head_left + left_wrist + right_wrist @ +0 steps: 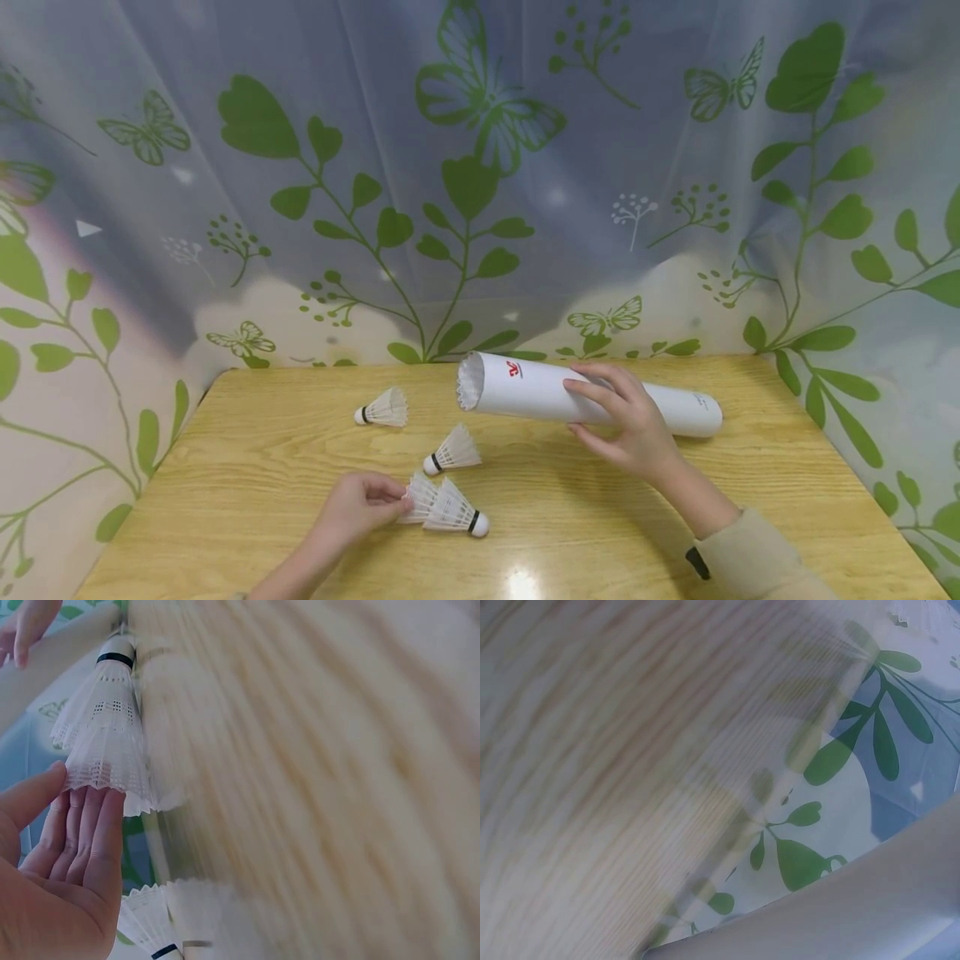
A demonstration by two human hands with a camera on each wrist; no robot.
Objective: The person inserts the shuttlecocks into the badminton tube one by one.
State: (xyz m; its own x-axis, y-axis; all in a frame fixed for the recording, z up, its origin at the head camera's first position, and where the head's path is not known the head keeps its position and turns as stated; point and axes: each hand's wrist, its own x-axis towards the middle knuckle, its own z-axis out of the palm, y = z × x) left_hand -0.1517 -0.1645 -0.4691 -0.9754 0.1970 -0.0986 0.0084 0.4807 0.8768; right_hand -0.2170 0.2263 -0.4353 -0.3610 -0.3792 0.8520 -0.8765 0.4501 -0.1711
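Two white shuttlecocks, one nested in the other, are pinched at the skirt rim by my left hand. In the left wrist view, the thumb and fingertips hold that rim of the nested pair, with the cork end pointing away. My right hand grips a white tube around its middle. This tube lies sideways with its open end to the left, and feathered skirts show inside the mouth. The right wrist view shows only part of the tube; the hand itself is out of that frame.
Two loose shuttlecocks lie on the wooden table: one toward the back, one just behind the nested pair. A curtain printed with leaves and butterflies hangs along the table's back and sides.
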